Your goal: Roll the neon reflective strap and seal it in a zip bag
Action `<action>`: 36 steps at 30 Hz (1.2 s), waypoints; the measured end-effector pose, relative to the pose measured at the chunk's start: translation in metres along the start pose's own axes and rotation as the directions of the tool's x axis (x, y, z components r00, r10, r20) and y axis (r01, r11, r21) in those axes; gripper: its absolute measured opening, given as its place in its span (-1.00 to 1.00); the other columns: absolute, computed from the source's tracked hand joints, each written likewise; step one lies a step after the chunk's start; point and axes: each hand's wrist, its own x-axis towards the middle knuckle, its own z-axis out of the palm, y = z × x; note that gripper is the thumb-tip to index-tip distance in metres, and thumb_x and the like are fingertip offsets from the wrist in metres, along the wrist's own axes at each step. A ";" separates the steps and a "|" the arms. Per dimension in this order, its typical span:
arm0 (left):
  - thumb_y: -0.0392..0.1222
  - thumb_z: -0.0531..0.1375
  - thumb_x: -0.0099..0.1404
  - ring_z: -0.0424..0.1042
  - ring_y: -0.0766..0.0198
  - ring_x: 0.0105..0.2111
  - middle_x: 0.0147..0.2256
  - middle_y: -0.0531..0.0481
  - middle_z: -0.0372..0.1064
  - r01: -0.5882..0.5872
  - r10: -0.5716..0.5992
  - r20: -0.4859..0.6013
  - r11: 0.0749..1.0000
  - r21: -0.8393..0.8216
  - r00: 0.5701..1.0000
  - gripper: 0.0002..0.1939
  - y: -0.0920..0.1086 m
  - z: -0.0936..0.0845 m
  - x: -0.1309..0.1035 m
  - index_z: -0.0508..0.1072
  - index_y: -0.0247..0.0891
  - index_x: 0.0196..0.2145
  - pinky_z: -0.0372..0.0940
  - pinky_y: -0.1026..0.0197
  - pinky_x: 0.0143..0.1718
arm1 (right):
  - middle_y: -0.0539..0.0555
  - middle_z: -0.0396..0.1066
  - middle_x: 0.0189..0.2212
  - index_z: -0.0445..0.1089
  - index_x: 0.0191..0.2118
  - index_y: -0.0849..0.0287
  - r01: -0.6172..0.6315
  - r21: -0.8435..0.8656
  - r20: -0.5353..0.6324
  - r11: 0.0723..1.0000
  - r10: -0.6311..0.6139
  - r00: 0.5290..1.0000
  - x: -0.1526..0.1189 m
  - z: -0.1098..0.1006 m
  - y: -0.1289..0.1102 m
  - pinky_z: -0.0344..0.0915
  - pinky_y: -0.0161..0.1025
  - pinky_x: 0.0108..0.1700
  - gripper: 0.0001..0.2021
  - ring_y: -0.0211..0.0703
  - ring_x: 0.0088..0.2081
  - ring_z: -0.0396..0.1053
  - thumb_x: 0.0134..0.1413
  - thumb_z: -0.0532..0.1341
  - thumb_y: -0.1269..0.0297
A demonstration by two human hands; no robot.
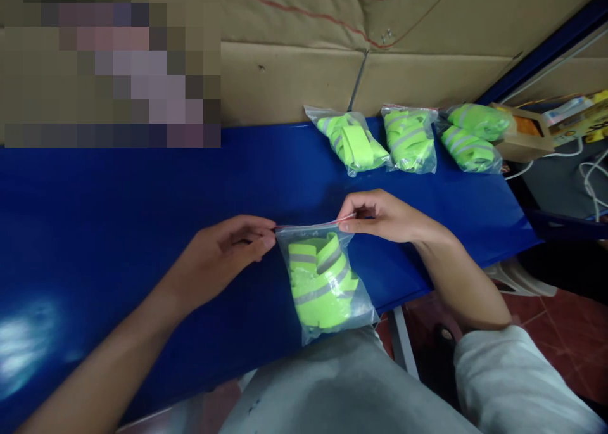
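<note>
A clear zip-lock bag (323, 282) hangs at the near edge of the blue table, its red-lined seal stretched level between my hands. Folded neon-green strap with grey reflective stripes (318, 304) fills it. My left hand (232, 250) pinches the left end of the seal between thumb and fingers. At the right end, my right hand (373, 215) grips the seal the same way, fingertips pressed together. Whether the seal is fully closed along its length, I cannot tell.
Along the table's (166, 193) back edge lie several more bags of green strap (354, 146). A cardboard box (527, 136) with something orange inside stands at the right, near white cables (591, 187). Cardboard panels (294, 79) rise behind the table. The upper left is blurred out.
</note>
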 end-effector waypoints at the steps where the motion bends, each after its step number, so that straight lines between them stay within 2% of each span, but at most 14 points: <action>1: 0.13 0.42 0.22 0.53 0.24 -0.40 -0.25 -0.07 0.64 0.005 -0.005 -0.001 1.000 -0.004 1.000 -0.61 0.001 0.003 -0.001 0.65 -0.15 -0.10 0.48 0.24 -0.38 | 0.06 0.60 -0.31 0.54 -0.25 0.23 0.012 0.005 0.010 1.000 -0.012 1.000 0.000 0.001 -0.001 0.39 -0.26 -0.20 -0.74 -0.22 -0.28 0.48 0.17 0.46 0.12; 3: 0.14 0.43 0.22 0.45 0.29 -0.46 -0.31 -0.03 0.61 0.007 -0.007 0.003 1.000 0.010 1.000 -0.57 0.002 0.007 -0.002 0.65 -0.17 -0.08 0.41 0.27 -0.44 | 0.07 0.60 -0.30 0.54 -0.24 0.23 0.033 0.018 0.036 0.999 -0.034 0.999 0.001 0.003 -0.002 0.39 -0.25 -0.18 -0.77 -0.22 -0.26 0.49 0.19 0.44 0.15; 5: 0.15 0.40 0.27 0.39 0.33 -0.50 -0.40 0.02 0.56 -0.011 0.010 0.014 0.999 0.037 1.000 -0.64 0.001 0.009 -0.004 0.66 -0.17 -0.17 0.33 0.30 -0.47 | 0.07 0.60 -0.30 0.55 -0.23 0.23 0.041 0.019 0.052 0.999 -0.042 0.998 0.000 0.004 -0.003 0.40 -0.25 -0.18 -0.78 -0.22 -0.26 0.50 0.21 0.43 0.16; 9: 0.10 0.35 0.35 0.46 0.29 -0.37 -0.37 0.04 0.56 -0.097 0.097 -0.004 0.994 0.044 0.995 -0.72 0.001 0.006 -0.012 0.61 -0.16 -0.34 0.33 0.28 -0.33 | 0.04 0.58 -0.32 0.55 -0.24 0.21 0.009 -0.021 0.025 1.000 -0.009 1.000 -0.002 0.000 -0.006 0.39 -0.26 -0.20 -0.76 -0.22 -0.27 0.48 0.17 0.46 0.13; 12: 0.08 0.34 0.37 0.48 0.26 -0.30 -0.32 0.03 0.57 -0.127 0.129 -0.028 0.990 0.061 0.991 -0.73 0.003 0.004 -0.015 0.58 -0.16 -0.34 0.31 0.27 -0.29 | 0.01 0.56 -0.36 0.54 -0.28 0.21 -0.023 -0.039 0.005 0.999 0.023 1.000 -0.005 -0.004 -0.010 0.37 -0.28 -0.23 -0.75 -0.25 -0.32 0.45 0.14 0.47 0.12; 16: 0.07 0.33 0.36 0.45 0.29 -0.35 -0.37 0.05 0.54 -0.088 0.088 -0.004 0.995 0.037 0.996 -0.75 0.008 0.005 -0.013 0.59 -0.15 -0.31 0.32 0.28 -0.31 | -0.01 0.52 -0.40 0.51 -0.31 0.22 -0.018 -0.047 -0.013 0.999 0.017 1.000 -0.005 -0.004 -0.011 0.32 -0.31 -0.29 -0.78 -0.28 -0.36 0.41 0.15 0.45 0.17; 21: 0.09 0.36 0.32 0.41 0.32 -0.44 -0.41 0.06 0.52 -0.033 0.037 0.071 0.998 -0.053 0.997 -0.73 0.011 0.017 -0.010 0.62 -0.16 -0.27 0.31 0.31 -0.41 | 0.01 0.53 -0.34 0.49 -0.25 0.22 0.066 -0.082 0.072 0.994 -0.060 0.996 0.000 0.009 -0.008 0.34 -0.31 -0.24 -0.84 -0.28 -0.32 0.42 0.21 0.39 0.24; 24: 0.07 0.36 0.34 0.48 0.30 -0.39 -0.39 0.04 0.56 -0.075 0.075 0.064 0.997 -0.007 0.995 -0.74 0.014 0.026 -0.010 0.61 -0.18 -0.31 0.33 0.31 -0.37 | 0.04 0.57 -0.29 0.49 -0.23 0.21 0.062 -0.026 0.097 0.998 -0.060 0.994 0.001 0.020 -0.007 0.42 -0.26 -0.16 -0.82 -0.22 -0.25 0.49 0.22 0.39 0.21; 28: 0.02 0.33 0.38 0.49 0.33 -0.37 -0.37 0.08 0.55 -0.162 0.161 0.050 0.987 0.015 0.986 -0.78 0.019 0.031 -0.010 0.59 -0.17 -0.30 0.33 0.33 -0.33 | 0.05 0.58 -0.34 0.48 -0.32 0.21 0.081 0.001 0.009 0.997 -0.081 0.997 -0.001 0.025 -0.008 0.43 -0.25 -0.20 -0.78 -0.21 -0.30 0.50 0.19 0.43 0.18; 32: 0.01 0.31 0.41 0.51 0.32 -0.33 -0.34 0.09 0.56 -0.171 0.170 0.060 0.985 0.008 0.984 -0.79 0.019 0.033 -0.008 0.57 -0.16 -0.27 0.34 0.31 -0.29 | 0.05 0.58 -0.32 0.49 -0.28 0.21 0.122 -0.069 0.018 0.990 -0.121 0.992 -0.002 0.025 -0.010 0.42 -0.28 -0.20 -0.82 -0.22 -0.28 0.51 0.25 0.40 0.21; 36: -0.01 0.27 0.44 0.50 0.31 -0.30 -0.30 0.08 0.55 -0.202 0.197 0.064 0.976 0.087 0.978 -0.81 0.022 0.039 -0.008 0.57 -0.16 -0.23 0.32 0.29 -0.28 | 0.06 0.59 -0.23 0.50 -0.19 0.20 0.207 -0.179 0.052 0.962 -0.201 0.978 -0.002 0.030 -0.010 0.43 -0.29 -0.14 -0.90 -0.22 -0.21 0.53 0.30 0.34 0.28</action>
